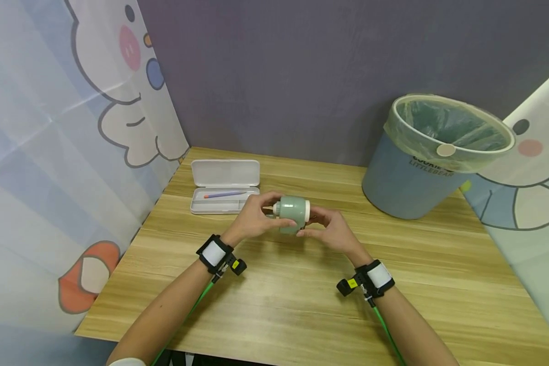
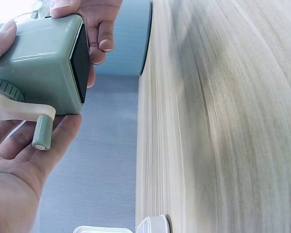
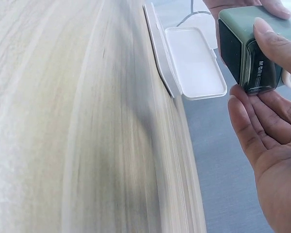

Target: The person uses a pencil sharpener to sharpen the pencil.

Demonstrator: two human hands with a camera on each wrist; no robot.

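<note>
A green crank pencil sharpener [image 1: 293, 207] is held just above the table between both hands. My left hand [image 1: 256, 216] grips its crank side, thumb and fingers on opposite sides of the body. In the left wrist view, the white crank arm [image 2: 20, 109] ends in a green knob [image 2: 42, 133]. My right hand [image 1: 333, 231] holds the opposite end with thumb and fingers. From the right wrist, a dark translucent shavings drawer [image 3: 259, 70] shows in the sharpener, and a black base faces the table side.
Behind the left hand, a white pencil case [image 1: 201, 207] lies with its lid [image 1: 226, 173] raised and a purple pencil [image 1: 224, 194] inside. A blue bin [image 1: 400, 175] with a plastic liner stands at the back right. Green cables trail from both wrists over the wooden table [image 1: 293, 305].
</note>
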